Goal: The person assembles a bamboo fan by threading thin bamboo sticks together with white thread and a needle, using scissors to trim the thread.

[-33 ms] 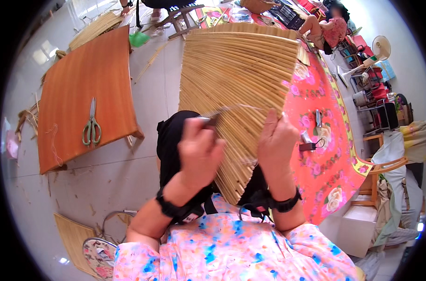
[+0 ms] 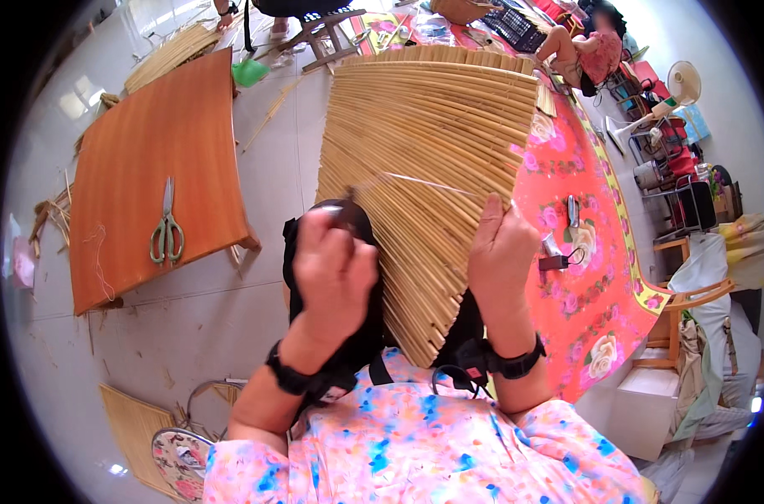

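A fan-shaped sheet of thin bamboo strips (image 2: 424, 126) lies across my lap, its narrow end toward me. My right hand (image 2: 504, 252) grips its right edge, thumb on top. My left hand (image 2: 336, 265), blurred by motion, is closed above the left edge on a small dark tool (image 2: 348, 210) whose kind I cannot make out. A pale thread (image 2: 428, 181) runs nearly straight over the strips from near that tool to my right thumb.
To the left, green-handled scissors (image 2: 168, 227) and loose thread rest on a brown wooden board (image 2: 147, 151). A red flowered mat (image 2: 583, 311) spreads at right, carrying small items. A round floral fan (image 2: 180, 462) lies at lower left. Another person (image 2: 596, 55) sits at far right.
My left hand has moved a little to the left with the dark tool. The thread now looks straighter. My right hand has hardly shifted.
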Demonstrator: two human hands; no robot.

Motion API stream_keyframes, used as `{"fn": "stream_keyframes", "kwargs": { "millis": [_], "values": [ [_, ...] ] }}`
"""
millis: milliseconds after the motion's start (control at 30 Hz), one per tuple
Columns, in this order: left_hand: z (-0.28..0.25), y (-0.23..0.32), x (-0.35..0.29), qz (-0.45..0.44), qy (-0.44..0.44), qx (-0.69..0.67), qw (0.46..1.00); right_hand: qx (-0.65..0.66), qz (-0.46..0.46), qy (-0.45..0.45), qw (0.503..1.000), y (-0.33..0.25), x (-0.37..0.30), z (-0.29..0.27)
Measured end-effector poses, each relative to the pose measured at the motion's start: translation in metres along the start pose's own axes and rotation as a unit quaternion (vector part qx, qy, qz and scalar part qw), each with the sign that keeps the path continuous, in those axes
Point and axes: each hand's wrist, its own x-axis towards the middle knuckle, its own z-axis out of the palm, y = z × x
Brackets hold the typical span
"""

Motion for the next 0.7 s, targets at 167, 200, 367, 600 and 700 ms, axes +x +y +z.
{"fn": "stream_keyframes", "kwargs": {
  "millis": [167, 200, 367, 600, 700],
  "values": [
    [-0.037, -0.005, 0.01, 0.015, -0.093, -0.084, 0.992, 0.042, 0.038, 0.043, 0.997, -0.006, 0.004, -0.009],
    [-0.04, -0.005, 0.011, 0.01, -0.111, -0.098, 0.989, 0.076, 0.051, 0.079, 0.993, -0.011, 0.001, -0.016],
    [-0.047, 0.01, 0.019, 0.002, -0.172, -0.153, 0.973, 0.175, -0.159, 0.068, 0.969, -0.045, 0.003, -0.046],
    [-0.056, -0.006, 0.02, 0.074, -0.204, -0.093, 0.972, 0.193, -0.244, -0.02, 0.95, -0.044, 0.005, -0.025],
    [-0.067, -0.07, 0.018, 0.009, -0.145, -0.043, 0.988, 0.19, -0.199, -0.052, 0.96, -0.039, 0.0, -0.024]
  ]
}}
